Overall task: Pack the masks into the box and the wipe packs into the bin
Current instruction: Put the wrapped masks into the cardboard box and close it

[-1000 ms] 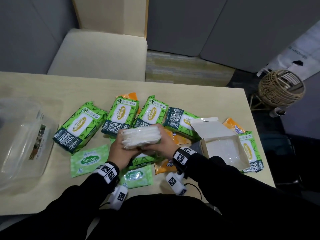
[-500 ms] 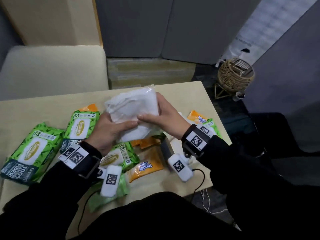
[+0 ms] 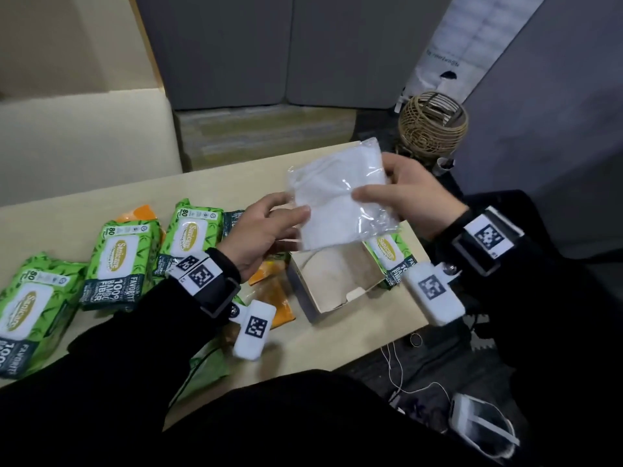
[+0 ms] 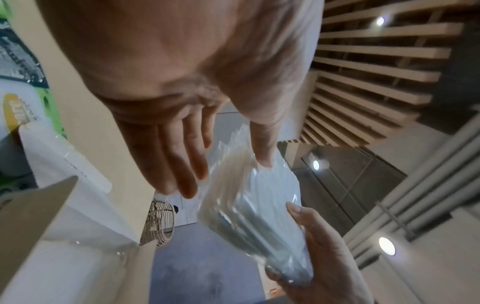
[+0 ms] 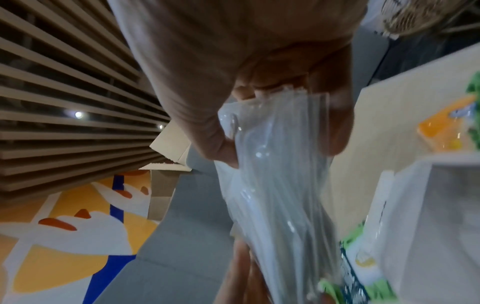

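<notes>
A clear bag of white masks [image 3: 340, 197] hangs tilted in the air just above the open cardboard box [image 3: 337, 281]. My right hand [image 3: 377, 183] grips its right end, thumb on top and fingers behind. My left hand [image 3: 286, 210] is at the bag's lower left edge with straight fingers, only the thumb touching. The left wrist view shows that thumb on the bag [image 4: 254, 216] and the fingers [image 4: 182, 181] spread beside it. In the right wrist view, the right hand [image 5: 272, 133] pinches the bag [image 5: 280, 205]. Green wipe packs [image 3: 121, 261] lie to the left.
Another green wipe pack [image 3: 391, 254] lies against the box's right side, and orange packs [image 3: 269, 291] lie at its left. The table's right edge runs just past the box. A wicker basket [image 3: 433, 123] and cables [image 3: 401, 365] are on the floor. The bin is out of view.
The mask bag has moved right, from above the wipe packs to over the box. My left hand's hold has loosened to straight fingers. The head view has swung right.
</notes>
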Tool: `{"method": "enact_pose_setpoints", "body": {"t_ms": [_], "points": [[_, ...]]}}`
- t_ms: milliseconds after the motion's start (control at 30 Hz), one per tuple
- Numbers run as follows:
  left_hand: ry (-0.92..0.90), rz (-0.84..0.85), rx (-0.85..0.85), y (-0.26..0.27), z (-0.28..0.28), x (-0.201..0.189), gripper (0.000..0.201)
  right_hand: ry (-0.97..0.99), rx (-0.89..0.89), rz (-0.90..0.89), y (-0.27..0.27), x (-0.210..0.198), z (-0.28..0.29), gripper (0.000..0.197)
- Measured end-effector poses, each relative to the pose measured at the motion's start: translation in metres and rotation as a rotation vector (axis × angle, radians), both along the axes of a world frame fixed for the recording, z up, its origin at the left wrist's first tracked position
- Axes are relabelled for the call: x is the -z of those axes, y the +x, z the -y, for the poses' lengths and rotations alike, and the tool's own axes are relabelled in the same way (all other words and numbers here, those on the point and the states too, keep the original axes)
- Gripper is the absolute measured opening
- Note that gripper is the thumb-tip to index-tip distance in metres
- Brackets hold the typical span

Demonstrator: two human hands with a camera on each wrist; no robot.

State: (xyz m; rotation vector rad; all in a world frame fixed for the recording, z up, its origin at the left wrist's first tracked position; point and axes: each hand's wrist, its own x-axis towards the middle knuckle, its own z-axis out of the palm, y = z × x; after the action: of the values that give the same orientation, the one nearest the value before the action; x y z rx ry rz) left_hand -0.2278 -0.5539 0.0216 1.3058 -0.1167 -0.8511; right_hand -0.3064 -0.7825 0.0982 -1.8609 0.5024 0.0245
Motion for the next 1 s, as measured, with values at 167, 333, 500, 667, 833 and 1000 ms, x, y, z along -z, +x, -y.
{"method": "enact_pose_setpoints", "body": {"t_ms": [167, 333, 500, 667, 833, 1000], "points": [[0.307, 0.451, 0.194, -0.005, -0.005, 0.016, 0.036, -0.194, -0.017, -0.092, -0.015, 0.002, 0.025, 0.042], [0.669, 0.717, 0.558, -0.013, -0.011, 0.043, 0.038, -0.488, -0.153, -0.329, -0.012, 0.034, 0.007, 0.042], [0.680, 0.671, 0.530, -0.014, -0.023, 0.054, 0.038, -0.478, -0.213, -0.430, -0.005, 0.054, -0.008, 0.040], [0.636, 0.612, 0.490, -0.007, -0.031, 0.056, 0.041, -0.489, -0.252, -0.461, -0.005, 0.045, -0.007, 0.039], [0.651, 0.633, 0.538, -0.010, -0.032, 0.062, 0.047, -0.418, -0.281, -0.530, -0.013, 0.042, -0.003, 0.038], [0.658, 0.629, 0.561, -0.013, -0.032, 0.068, 0.053, -0.415, -0.237, -0.632, -0.007, 0.060, -0.009, 0.041]]}}
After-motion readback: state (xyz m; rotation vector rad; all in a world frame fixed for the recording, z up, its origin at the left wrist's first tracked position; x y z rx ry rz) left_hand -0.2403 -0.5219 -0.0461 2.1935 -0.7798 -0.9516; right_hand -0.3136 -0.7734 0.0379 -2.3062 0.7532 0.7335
